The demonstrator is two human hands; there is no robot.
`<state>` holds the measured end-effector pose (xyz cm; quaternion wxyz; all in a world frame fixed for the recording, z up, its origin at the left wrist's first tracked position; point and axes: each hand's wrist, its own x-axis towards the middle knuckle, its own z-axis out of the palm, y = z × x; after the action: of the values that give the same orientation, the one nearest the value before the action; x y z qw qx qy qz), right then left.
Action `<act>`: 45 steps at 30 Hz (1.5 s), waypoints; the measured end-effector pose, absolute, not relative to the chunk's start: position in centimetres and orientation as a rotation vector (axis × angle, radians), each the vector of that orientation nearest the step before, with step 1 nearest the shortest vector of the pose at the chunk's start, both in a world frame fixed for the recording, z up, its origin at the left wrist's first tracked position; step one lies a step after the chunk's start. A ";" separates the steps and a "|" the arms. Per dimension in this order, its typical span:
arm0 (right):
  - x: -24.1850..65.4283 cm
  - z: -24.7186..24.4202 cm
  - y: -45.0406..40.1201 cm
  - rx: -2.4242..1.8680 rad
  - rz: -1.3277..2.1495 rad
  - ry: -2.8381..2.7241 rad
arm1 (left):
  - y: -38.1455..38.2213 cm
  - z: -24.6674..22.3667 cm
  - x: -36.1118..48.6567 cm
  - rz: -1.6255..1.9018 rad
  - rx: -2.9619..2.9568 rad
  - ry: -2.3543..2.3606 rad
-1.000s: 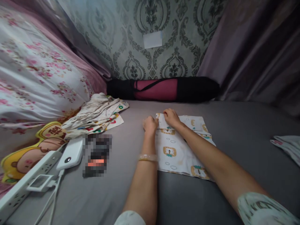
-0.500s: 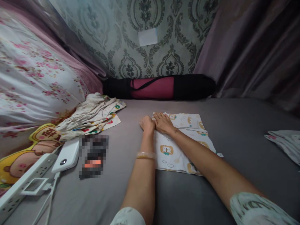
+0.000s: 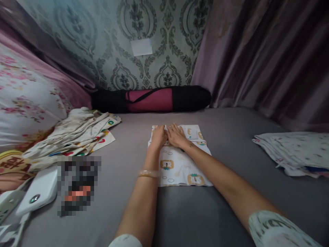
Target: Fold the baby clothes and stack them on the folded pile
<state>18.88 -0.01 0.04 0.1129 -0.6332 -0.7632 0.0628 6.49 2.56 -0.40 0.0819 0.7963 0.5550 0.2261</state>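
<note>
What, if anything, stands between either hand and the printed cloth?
Nothing visible does: the left hand and right hand both rest on the far part of the cloth. The pile lies off to the left, the stack to the right, and the bag beyond.

A home, by the look of its furnishings
Patterned wallpaper [image 3: 105, 44] and long curtains [image 3: 231, 58] surround a grey sheet [image 3: 231, 151], with a floral pillow [image 3: 28, 99] and a pile of rumpled clothes [image 3: 74, 130] on it.
</note>
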 end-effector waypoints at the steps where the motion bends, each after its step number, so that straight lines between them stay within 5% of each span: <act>1: 19.2 -0.2 -0.4 -1.869 0.173 -2.262 | 2.3 -0.8 6.9 0.626 2.406 1.661; 30: 26.4 -1.1 -1.0 -2.145 0.020 -2.047 | 0.8 -1.2 7.1 0.377 2.301 2.075; 45: 28.4 -0.2 -8.4 -1.673 0.216 -2.371 | -2.9 -1.0 4.1 0.415 2.695 1.674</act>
<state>28.39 -8.37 -0.22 0.1156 -0.5710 -0.8094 0.0738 4.10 -2.89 -0.97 -0.0289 0.8419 0.5230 0.1296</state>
